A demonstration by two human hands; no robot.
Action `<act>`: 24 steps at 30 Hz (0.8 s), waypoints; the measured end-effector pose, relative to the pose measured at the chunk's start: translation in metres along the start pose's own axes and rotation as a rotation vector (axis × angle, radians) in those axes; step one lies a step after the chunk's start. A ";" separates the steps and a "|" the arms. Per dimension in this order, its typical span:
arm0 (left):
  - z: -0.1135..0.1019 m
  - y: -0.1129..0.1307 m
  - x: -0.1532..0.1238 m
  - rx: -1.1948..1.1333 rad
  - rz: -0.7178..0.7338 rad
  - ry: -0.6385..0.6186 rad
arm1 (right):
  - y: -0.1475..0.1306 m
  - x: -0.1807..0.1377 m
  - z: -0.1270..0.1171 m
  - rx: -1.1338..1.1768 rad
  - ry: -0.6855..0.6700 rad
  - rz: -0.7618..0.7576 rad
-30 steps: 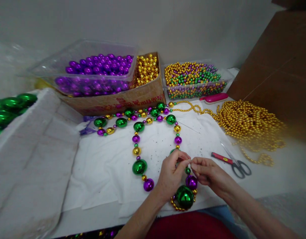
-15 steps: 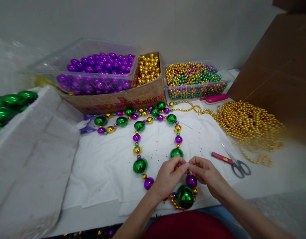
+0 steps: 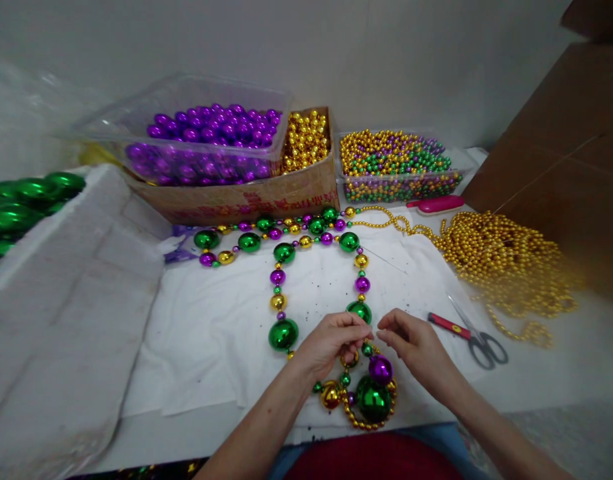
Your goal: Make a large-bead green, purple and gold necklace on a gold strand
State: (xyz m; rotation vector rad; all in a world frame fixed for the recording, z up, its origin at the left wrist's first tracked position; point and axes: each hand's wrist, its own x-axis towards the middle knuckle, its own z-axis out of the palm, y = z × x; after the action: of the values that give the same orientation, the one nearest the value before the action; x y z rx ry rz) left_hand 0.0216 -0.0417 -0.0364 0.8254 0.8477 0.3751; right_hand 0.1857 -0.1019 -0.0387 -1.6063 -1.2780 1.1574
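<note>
My left hand is closed in a pinch on the bead necklace's string end, over the lower right of the loop. Just to its right, my right hand has its thumb and index fingertip slightly apart, with nothing visible between them. Below the hands lie a big green bead, a purple bead and a gold bead, with a small gold bead strand curving around. The rest of the necklace forms a loop of green, purple and gold beads on the white cloth; my left hand and forearm hide part of it.
Scissors with a red-handled tool lie right. Behind stand a plastic bin of purple beads, a cardboard box and a bin of small mixed beads. Gold bead strands pile up right; a foam box stands left.
My hands, together at the string before, have come slightly apart. Around my left hand, the lower beads have shifted, and a gold bead now shows below it. The view has shifted slightly.
</note>
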 end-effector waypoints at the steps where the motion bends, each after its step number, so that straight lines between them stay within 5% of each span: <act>1: 0.000 0.000 0.000 -0.007 -0.007 0.011 | -0.002 -0.002 -0.002 -0.057 0.022 -0.012; 14: 0.004 -0.005 0.001 -0.148 0.002 0.027 | -0.001 -0.025 0.017 -0.086 0.095 -0.225; 24: 0.003 -0.011 -0.003 -0.059 0.138 0.076 | 0.007 -0.007 0.014 0.543 -0.107 0.251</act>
State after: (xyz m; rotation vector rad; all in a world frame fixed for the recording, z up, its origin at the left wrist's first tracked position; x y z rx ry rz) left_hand 0.0224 -0.0516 -0.0421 0.8214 0.8484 0.5534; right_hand 0.1734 -0.1099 -0.0481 -1.3270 -0.7390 1.5999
